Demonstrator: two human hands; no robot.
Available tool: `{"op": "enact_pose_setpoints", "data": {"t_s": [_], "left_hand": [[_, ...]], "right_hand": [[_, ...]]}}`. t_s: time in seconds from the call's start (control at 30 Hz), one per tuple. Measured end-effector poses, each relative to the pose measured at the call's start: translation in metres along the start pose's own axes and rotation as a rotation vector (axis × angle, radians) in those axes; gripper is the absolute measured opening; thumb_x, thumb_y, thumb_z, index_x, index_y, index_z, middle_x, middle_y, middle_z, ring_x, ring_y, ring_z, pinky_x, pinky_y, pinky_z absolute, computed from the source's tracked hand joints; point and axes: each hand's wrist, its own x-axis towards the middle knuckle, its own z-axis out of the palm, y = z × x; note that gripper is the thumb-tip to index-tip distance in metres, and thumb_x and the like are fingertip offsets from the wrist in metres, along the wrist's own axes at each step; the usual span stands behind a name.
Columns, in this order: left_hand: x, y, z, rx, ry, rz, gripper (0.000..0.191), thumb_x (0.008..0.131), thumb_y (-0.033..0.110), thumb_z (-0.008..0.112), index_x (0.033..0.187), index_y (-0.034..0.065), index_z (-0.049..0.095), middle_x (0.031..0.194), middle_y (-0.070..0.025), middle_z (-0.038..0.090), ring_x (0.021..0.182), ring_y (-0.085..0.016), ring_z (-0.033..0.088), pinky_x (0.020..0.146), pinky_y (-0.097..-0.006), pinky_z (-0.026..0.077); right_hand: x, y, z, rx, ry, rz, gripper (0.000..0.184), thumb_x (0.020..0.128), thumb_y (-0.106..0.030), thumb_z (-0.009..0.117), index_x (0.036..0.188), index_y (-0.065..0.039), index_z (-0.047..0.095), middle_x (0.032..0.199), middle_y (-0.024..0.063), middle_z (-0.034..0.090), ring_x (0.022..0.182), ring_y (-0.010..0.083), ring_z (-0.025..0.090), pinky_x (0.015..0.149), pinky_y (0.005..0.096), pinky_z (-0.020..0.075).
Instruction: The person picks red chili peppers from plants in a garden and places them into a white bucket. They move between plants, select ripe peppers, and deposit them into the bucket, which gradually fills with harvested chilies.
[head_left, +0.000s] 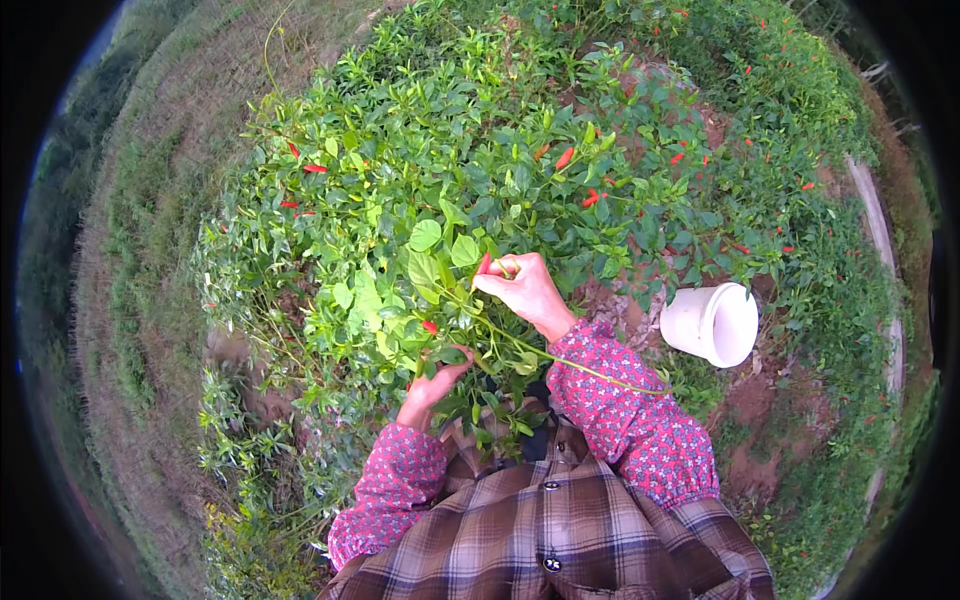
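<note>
My right hand is closed on a red chili pepper, which sticks up between thumb and fingers. A long green vine stem runs beneath that hand and across the flowered sleeve. Lower and to the left, my left hand is among the leaves of the chili plant, partly hidden by a leaf; whether its fingers grip a stem is not clear. Just above it hangs another red chili. More red and green peppers show on the plant ahead.
A white plastic bucket lies tilted at the right, its mouth facing right. More chili plants with red fruit spread beyond it, over reddish soil. A pale narrow strip curves along the far right. Rough grass covers the left.
</note>
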Motion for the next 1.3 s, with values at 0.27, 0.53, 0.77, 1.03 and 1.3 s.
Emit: {"op": "enact_pose_setpoints", "data": {"t_s": [0.27, 0.53, 0.77, 1.03, 1.3], "left_hand": [[0.020, -0.016, -0.017, 0.000, -0.162, 0.064, 0.020, 0.084, 0.027, 0.058, 0.093, 0.0080, 0.059, 0.077, 0.0018, 0.058, 0.066, -0.006, 0.050, 0.056, -0.0231, 0.040], [0.018, -0.018, 0.005, -0.136, -0.063, 0.064, 0.009, 0.080, 0.014, 0.057, 0.085, 0.0064, 0.059, 0.070, 0.0004, 0.055, 0.061, -0.008, 0.049, 0.050, -0.0234, 0.037], [0.028, -0.036, 0.017, -0.114, 0.031, 0.124, 0.017, 0.079, 0.011, 0.060, 0.094, 0.0061, 0.055, 0.080, -0.0026, 0.057, 0.066, -0.010, 0.052, 0.055, -0.0260, 0.042], [0.062, -0.063, -0.022, -1.137, -0.223, -0.242, 0.015, 0.084, 0.024, 0.056, 0.096, 0.0139, 0.056, 0.071, 0.0028, 0.055, 0.060, -0.015, 0.053, 0.054, -0.0329, 0.046], [0.068, -0.044, -0.033, -0.592, -0.327, 0.247, 0.023, 0.088, 0.029, 0.050, 0.081, 0.0067, 0.053, 0.061, 0.0014, 0.045, 0.051, -0.009, 0.044, 0.051, -0.0274, 0.048]], "right_hand": [[-0.042, -0.026, -0.046, 0.817, -0.508, 0.002, 0.014, 0.078, -0.008, 0.058, 0.090, -0.004, 0.051, 0.087, 0.0150, 0.058, 0.051, 0.0038, 0.040, 0.041, 0.0157, 0.0272], [-0.043, -0.017, 0.033, -0.738, -0.168, -0.440, 0.014, 0.071, -0.015, 0.057, 0.068, -0.001, 0.059, 0.065, 0.0201, 0.057, 0.063, 0.0352, 0.059, 0.056, 0.0405, 0.0456], [-0.031, 0.010, 0.061, -0.723, 0.016, -0.282, 0.014, 0.069, -0.015, 0.059, 0.068, -0.001, 0.058, 0.068, 0.0190, 0.058, 0.064, 0.0339, 0.059, 0.056, 0.0424, 0.0464], [-0.023, 0.035, 0.042, -0.415, -0.028, -0.089, 0.016, 0.071, -0.011, 0.060, 0.081, 0.001, 0.063, 0.072, 0.0163, 0.063, 0.068, 0.0271, 0.062, 0.063, 0.0337, 0.0475], [-0.013, 0.029, 0.040, -0.455, 0.287, -0.007, 0.014, 0.070, -0.010, 0.060, 0.066, 0.002, 0.055, 0.056, 0.0167, 0.051, 0.051, 0.0243, 0.055, 0.051, 0.0372, 0.0405]]}}
